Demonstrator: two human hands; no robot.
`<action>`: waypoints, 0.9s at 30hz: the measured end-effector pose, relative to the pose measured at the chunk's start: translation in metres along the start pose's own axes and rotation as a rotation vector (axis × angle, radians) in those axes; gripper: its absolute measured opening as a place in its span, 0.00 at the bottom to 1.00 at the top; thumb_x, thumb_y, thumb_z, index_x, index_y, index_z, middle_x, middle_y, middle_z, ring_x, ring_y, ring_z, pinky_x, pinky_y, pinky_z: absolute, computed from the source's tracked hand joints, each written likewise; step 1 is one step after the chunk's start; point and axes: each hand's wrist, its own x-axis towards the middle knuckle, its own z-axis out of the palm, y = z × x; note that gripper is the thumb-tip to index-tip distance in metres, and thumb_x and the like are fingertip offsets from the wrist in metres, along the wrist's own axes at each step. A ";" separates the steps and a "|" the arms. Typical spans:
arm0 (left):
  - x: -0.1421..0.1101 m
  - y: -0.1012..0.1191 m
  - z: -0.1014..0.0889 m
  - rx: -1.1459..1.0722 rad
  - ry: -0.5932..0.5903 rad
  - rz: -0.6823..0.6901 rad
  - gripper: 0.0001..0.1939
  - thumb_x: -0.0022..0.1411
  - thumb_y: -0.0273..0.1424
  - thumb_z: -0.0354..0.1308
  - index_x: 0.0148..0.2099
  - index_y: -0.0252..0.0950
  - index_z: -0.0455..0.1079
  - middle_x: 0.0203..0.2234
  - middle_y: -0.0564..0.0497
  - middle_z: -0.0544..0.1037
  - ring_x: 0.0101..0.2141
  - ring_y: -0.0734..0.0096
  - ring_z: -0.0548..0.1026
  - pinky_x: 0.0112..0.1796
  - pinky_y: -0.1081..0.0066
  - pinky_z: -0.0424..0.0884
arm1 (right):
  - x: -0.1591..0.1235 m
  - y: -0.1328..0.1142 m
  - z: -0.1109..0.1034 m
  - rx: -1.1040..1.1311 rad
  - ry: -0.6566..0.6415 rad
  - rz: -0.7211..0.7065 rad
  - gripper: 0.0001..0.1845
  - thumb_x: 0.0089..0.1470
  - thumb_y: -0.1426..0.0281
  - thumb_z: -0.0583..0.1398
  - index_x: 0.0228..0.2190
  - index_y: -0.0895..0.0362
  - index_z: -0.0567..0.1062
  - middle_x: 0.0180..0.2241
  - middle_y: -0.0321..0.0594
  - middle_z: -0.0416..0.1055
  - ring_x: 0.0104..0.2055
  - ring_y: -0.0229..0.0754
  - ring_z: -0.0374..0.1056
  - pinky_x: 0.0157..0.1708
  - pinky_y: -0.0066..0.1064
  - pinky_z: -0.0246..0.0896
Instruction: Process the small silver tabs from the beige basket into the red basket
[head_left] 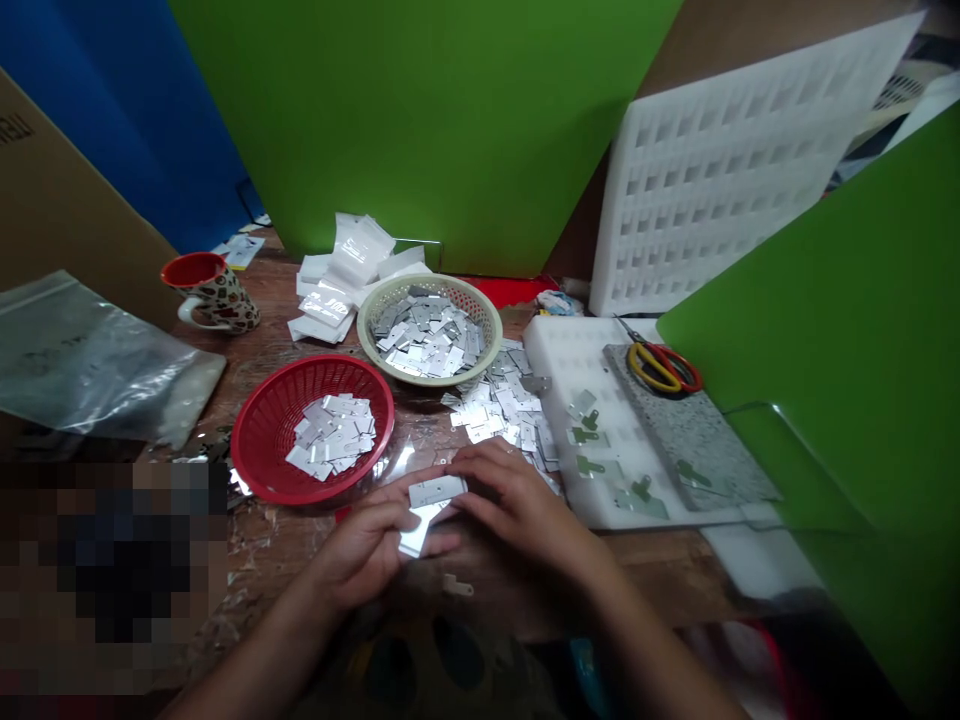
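Note:
My left hand [356, 550] is closed around a few small shiny metal plates, its thumb pressing on the lower plate [415, 540]. Another flat plate [435, 490], with a small hole, lies across the upper part of that hand. The bent fingers of my right hand [517, 500] pinch this upper plate at its right end. Close by on the left stands a red plastic basket [245, 450] with a heap of similar plates [334, 435]. Behind my hands is a cream basket [367, 355] full of plates, and a loose pile of plates [502, 400] lies beside it.
White foam block [551, 400] on the right carries several tabbed metal pieces. Scissors [660, 370] lie on a grey speckled slab [720, 460]. A patterned mug [229, 300], white packets [349, 265] and a plastic bag [97, 360] are leftward. Green panels [435, 120] stand behind and right.

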 end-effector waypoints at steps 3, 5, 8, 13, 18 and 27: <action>0.000 -0.002 0.000 0.036 -0.040 0.008 0.27 0.49 0.12 0.52 0.50 0.36 0.73 0.52 0.42 0.73 0.56 0.50 0.67 0.50 0.51 0.69 | -0.001 0.003 -0.004 -0.003 0.044 0.002 0.15 0.57 0.72 0.61 0.47 0.51 0.73 0.43 0.41 0.72 0.48 0.47 0.64 0.49 0.45 0.61; 0.001 -0.002 0.000 0.025 -0.046 0.012 0.27 0.48 0.12 0.52 0.49 0.36 0.73 0.53 0.43 0.73 0.56 0.48 0.67 0.50 0.50 0.69 | 0.005 0.001 -0.005 -0.006 0.066 0.000 0.14 0.57 0.71 0.61 0.46 0.51 0.73 0.43 0.41 0.73 0.47 0.47 0.65 0.48 0.44 0.62; 0.004 -0.003 0.000 0.033 -0.009 0.026 0.23 0.51 0.14 0.55 0.47 0.36 0.74 0.49 0.43 0.75 0.54 0.49 0.69 0.49 0.49 0.69 | 0.027 -0.013 -0.003 0.020 0.104 -0.046 0.15 0.57 0.71 0.61 0.47 0.50 0.73 0.43 0.40 0.73 0.47 0.46 0.65 0.48 0.43 0.63; 0.004 -0.001 0.000 0.038 0.010 0.076 0.20 0.54 0.15 0.55 0.46 0.38 0.74 0.44 0.47 0.76 0.48 0.56 0.72 0.48 0.49 0.71 | 0.061 -0.036 0.001 0.081 0.130 -0.145 0.24 0.58 0.73 0.59 0.56 0.50 0.66 0.51 0.41 0.68 0.53 0.45 0.62 0.53 0.43 0.59; 0.005 0.003 -0.002 -0.119 0.002 0.018 0.10 0.62 0.25 0.52 0.43 0.32 0.73 0.36 0.45 0.78 0.39 0.59 0.76 0.42 0.48 0.74 | 0.044 -0.025 0.001 -0.018 -0.123 -0.097 0.21 0.57 0.75 0.59 0.51 0.48 0.71 0.48 0.42 0.69 0.51 0.47 0.62 0.50 0.43 0.61; 0.010 0.003 0.001 -0.108 -0.039 -0.051 0.17 0.66 0.32 0.48 0.52 0.29 0.69 0.43 0.38 0.76 0.41 0.59 0.75 0.42 0.49 0.73 | 0.027 -0.006 -0.002 0.025 -0.201 -0.008 0.14 0.51 0.78 0.63 0.41 0.52 0.74 0.40 0.39 0.69 0.46 0.45 0.64 0.45 0.39 0.63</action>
